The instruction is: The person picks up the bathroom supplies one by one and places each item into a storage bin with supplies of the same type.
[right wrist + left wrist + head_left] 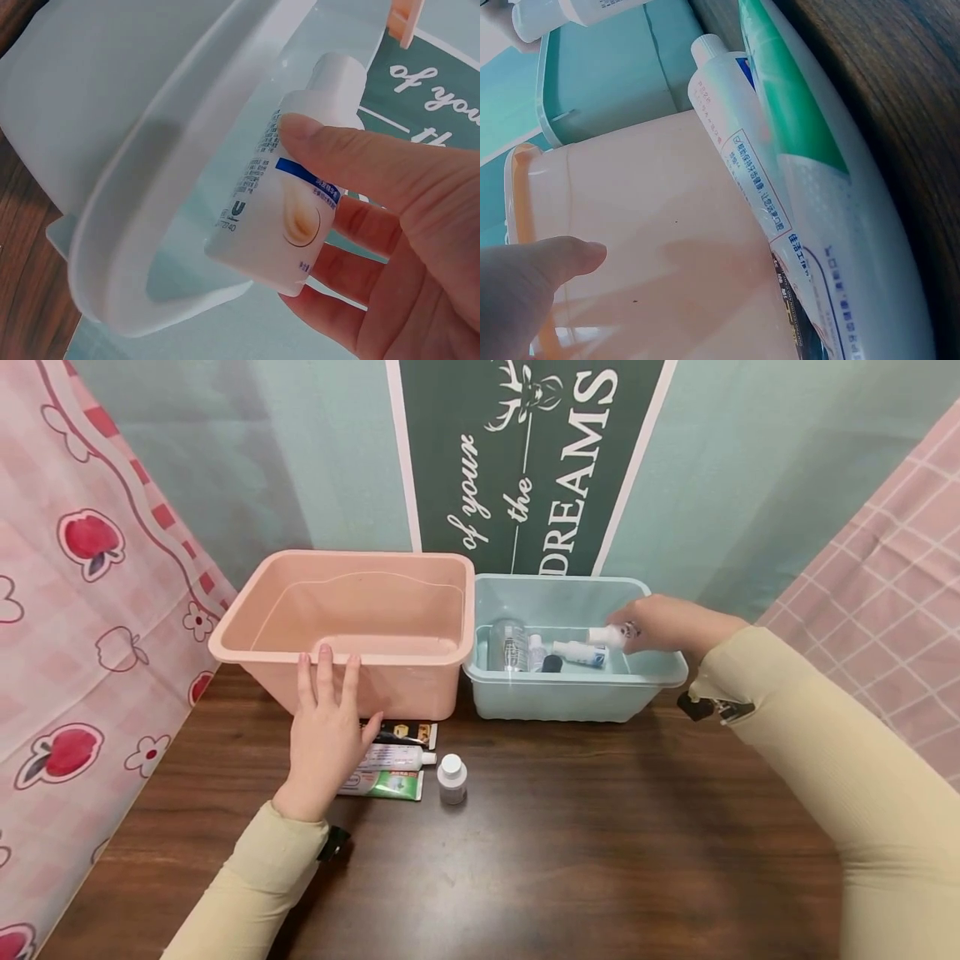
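Note:
My right hand (662, 620) grips a small white bottle (281, 187) with a white cap and a blue band, thumb across its front, over the right part of the light blue bin (555, 700). Inside that bin lie a clear bottle (512, 645), a white tube (579, 653), a small white-capped bottle (536, 653) and a dark-capped item (552, 664). My left hand (322, 735) rests with straight fingers against the front rim of the pink bin (420, 681). The pink bin's visible inside holds nothing.
Before the pink bin lie a black tube (411, 732), a white toothpaste tube (397, 757) and a green-and-white tube (393, 785), partly behind my left hand. A small white bottle (452, 781) stands beside them on the dark wooden table (570, 843). Curtains surround the back and sides.

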`<state>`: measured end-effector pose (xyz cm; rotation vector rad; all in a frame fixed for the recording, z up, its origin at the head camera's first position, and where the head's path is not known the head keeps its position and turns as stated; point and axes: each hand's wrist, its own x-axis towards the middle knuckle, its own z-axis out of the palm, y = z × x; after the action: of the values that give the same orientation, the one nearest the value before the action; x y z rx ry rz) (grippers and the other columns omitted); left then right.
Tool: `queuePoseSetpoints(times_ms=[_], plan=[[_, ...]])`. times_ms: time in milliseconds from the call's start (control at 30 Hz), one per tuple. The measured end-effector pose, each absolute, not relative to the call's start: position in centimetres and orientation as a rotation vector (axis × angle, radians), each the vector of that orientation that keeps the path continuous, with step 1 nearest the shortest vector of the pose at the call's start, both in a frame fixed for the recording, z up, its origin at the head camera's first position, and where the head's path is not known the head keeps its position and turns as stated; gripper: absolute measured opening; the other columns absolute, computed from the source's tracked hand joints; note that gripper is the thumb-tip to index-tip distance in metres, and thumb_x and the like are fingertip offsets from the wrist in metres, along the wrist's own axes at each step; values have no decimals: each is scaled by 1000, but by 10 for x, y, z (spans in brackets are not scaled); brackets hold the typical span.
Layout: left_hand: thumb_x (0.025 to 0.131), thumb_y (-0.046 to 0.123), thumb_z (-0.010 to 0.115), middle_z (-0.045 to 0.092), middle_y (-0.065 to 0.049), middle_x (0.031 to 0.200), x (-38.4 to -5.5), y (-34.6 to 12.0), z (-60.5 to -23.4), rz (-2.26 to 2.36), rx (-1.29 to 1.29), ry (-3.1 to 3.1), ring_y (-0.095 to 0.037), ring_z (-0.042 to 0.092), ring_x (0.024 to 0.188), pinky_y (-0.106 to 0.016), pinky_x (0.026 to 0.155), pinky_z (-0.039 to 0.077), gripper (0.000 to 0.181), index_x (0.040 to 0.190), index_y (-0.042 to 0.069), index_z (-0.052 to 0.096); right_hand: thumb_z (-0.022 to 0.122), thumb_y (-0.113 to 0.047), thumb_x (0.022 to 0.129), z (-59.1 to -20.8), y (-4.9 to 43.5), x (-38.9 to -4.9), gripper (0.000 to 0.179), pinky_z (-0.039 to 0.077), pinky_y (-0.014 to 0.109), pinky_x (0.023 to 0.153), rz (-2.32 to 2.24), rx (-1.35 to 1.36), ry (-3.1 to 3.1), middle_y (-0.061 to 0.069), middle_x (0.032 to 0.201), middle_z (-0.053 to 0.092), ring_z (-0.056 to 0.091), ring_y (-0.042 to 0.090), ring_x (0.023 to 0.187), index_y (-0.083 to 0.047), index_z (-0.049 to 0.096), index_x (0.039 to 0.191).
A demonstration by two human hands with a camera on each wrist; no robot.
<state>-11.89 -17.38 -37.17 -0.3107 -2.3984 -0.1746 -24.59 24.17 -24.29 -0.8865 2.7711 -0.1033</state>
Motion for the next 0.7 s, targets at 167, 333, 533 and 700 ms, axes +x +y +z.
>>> queuePoseSetpoints(times_ms=[167, 333, 533, 700], plan=[[67, 25, 82, 21, -32, 145, -121, -174, -374, -177, -311, -2383, -49, 9, 135, -61, 84, 43, 89, 139, -2, 36, 68, -3, 76, -245, 238, -251, 46, 45, 47, 82, -93, -799, 2746, 21, 111, 62, 57, 29, 92, 5, 58, 121], [69, 27, 81, 19, -32, 146, -122, -174, -373, -182, -309, -2411, -49, 8, 135, -60, 85, 43, 88, 139, -1, 35, 67, -4, 78, -247, 238, -255, 47, 44, 48, 84, -98, -772, 2736, 22, 113, 61, 56, 30, 94, 6, 57, 122], [70, 28, 80, 17, -31, 146, -122, -174, -374, -184, -299, -2427, -48, 7, 136, -60, 84, 43, 88, 140, -1, 34, 66, -2, 76, -248, 236, -260, 44, 44, 46, 82, -102, -815, 2738, 21, 106, 64, 56, 28, 89, 7, 59, 119], [69, 27, 81, 19, -32, 146, -122, -175, -374, -186, -301, -2412, -49, 8, 135, -61, 88, 41, 89, 139, -2, 35, 66, -2, 75, -247, 232, -263, 45, 44, 45, 81, -100, -827, 2737, 20, 104, 64, 56, 28, 87, 8, 59, 119]])
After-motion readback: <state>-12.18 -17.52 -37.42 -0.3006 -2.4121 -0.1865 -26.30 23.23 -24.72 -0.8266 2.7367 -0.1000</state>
